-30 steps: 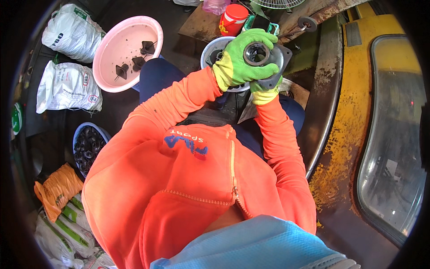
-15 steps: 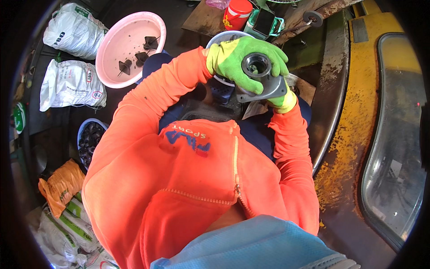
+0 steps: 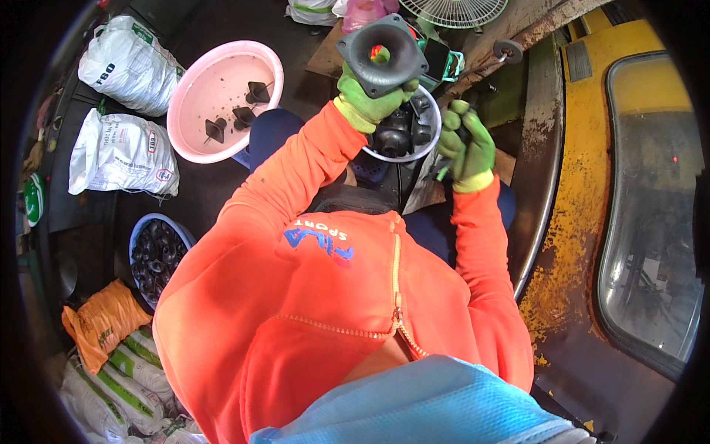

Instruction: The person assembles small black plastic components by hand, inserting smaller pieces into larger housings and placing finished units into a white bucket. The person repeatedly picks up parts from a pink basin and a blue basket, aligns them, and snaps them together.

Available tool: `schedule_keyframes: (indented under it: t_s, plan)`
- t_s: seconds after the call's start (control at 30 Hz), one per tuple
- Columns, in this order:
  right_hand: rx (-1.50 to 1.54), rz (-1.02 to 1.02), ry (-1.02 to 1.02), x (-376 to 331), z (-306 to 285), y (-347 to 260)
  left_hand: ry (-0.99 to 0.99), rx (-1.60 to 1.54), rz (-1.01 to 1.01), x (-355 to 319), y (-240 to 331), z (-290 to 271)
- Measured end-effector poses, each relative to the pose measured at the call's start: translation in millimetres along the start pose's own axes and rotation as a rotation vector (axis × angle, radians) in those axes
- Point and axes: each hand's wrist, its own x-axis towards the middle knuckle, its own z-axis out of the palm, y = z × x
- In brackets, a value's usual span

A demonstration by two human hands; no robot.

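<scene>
My left hand [image 3: 364, 105], in a green glove, grips a black horn-shaped part [image 3: 398, 61] from below. Its square flange with corner holes faces up, and something red shows through the round opening. My gloved right hand [image 3: 472, 148] is apart from it, to the right, its fingers curled around a small dark object that I cannot make out. Between and below the hands stands a pale-rimmed tub [image 3: 435, 132] holding several black moulded parts [image 3: 393, 140].
A pink basin [image 3: 177, 122] with a few black pieces stands at the left, beside white sacks [image 3: 122, 155]. A blue tub [image 3: 133, 226] of black parts sits lower left. A fan [image 3: 452, 11] is at the top. A rusty yellow machine body [image 3: 573, 222] borders my right side.
My hands have separated. The left has lifted the black part up and left and turned its wide flange upward; the right has drawn away, uncovering the tub of parts.
</scene>
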Motion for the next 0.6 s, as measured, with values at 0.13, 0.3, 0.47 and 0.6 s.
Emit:
schedule_keyframes:
  t_s: [0.13,0.3,0.47,0.6]
  plan:
    - [-0.175,-0.308,0.328,-59,23,-11,-0.05,0.079,-0.01,-8,-16,-1]
    - [-0.698,-0.786,0.769,-155,76,-36,-0.195,0.062,0.013,-26,-16,10]
    - [-1.468,-1.63,1.049,-271,164,-71,-0.361,-1.052,-0.42,-41,-10,32]
    - [-1.425,-1.98,1.133,-330,184,-101,-0.325,-2.175,-1.176,-47,-5,48]
